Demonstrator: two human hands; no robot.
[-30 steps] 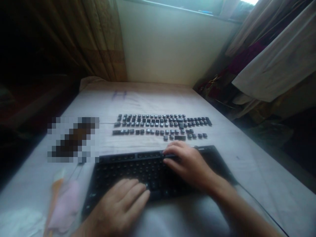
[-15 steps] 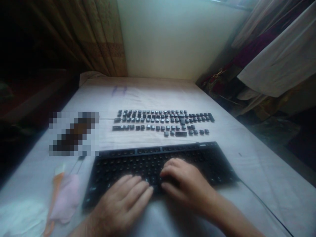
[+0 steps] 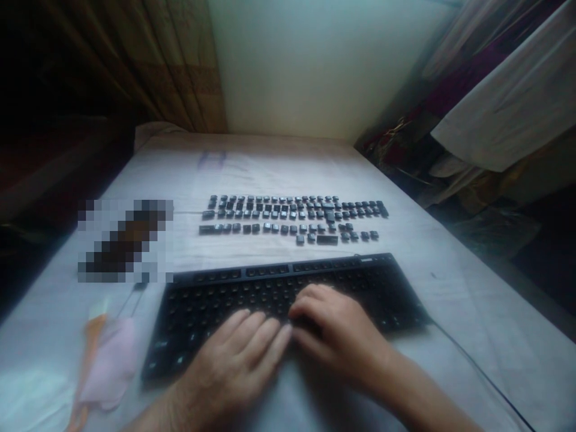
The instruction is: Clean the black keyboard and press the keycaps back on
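A black keyboard with its keycaps off lies on a white-covered table. My left hand rests flat on the keyboard's front middle, fingers stretched out side by side, holding nothing. My right hand sits just to its right on the keyboard's middle rows. Its fingers are curled down with the tips pressed together; what they hold, if anything, is hidden. Several loose black keycaps lie in neat rows on the table just beyond the keyboard.
A pink cloth and an orange-handled tool lie left of the keyboard. A pixelated dark object sits further back left. The keyboard's cable runs off to the right. Curtains and hanging fabric flank the table.
My right hand has drawn back from the keyboard's top row to its middle rows, close to the left hand. The left hand has slid slightly forward.
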